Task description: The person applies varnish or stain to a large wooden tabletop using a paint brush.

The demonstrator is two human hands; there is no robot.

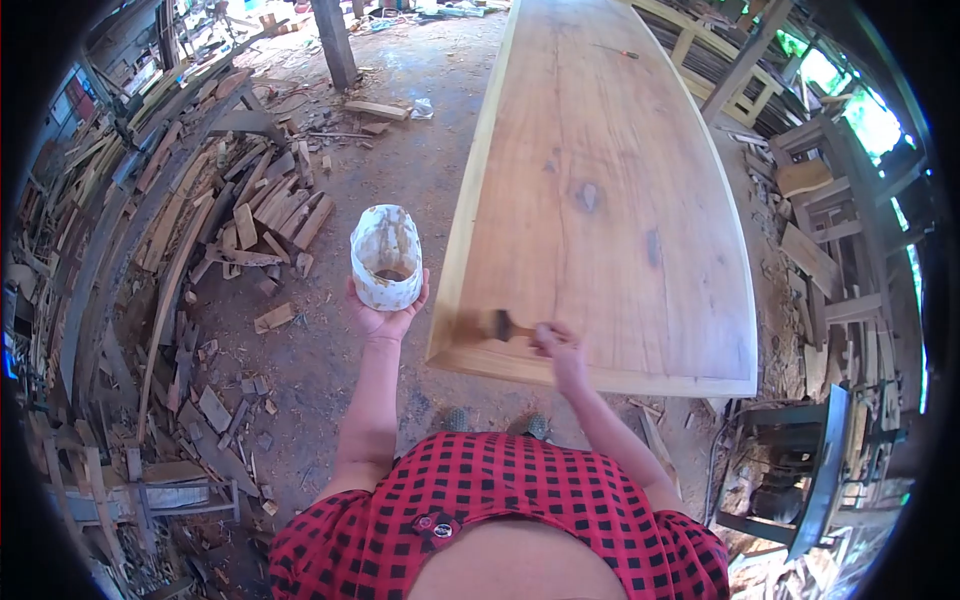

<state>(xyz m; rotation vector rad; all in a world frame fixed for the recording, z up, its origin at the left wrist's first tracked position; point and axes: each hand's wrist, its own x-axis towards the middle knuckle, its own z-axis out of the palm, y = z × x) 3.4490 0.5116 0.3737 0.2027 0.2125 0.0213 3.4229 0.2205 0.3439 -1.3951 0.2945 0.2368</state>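
Two hands at work, head view. Left hand (385,318): palm up, grip cupped under a white stained container (386,257), held upright over the dirt floor (400,170), just left of the table's near-left corner. Right hand (556,345): grip pinched on the handle of a paintbrush (500,324); bristles, blurred, touch the wood near the table's near edge. Table (600,150): long pale wooden slab w/ dark knots, runs far into scene. Wood offcuts (250,220) piled at left; stacked wooden frames (830,230) at right. Red-black checked shirt (500,510) at bottom.
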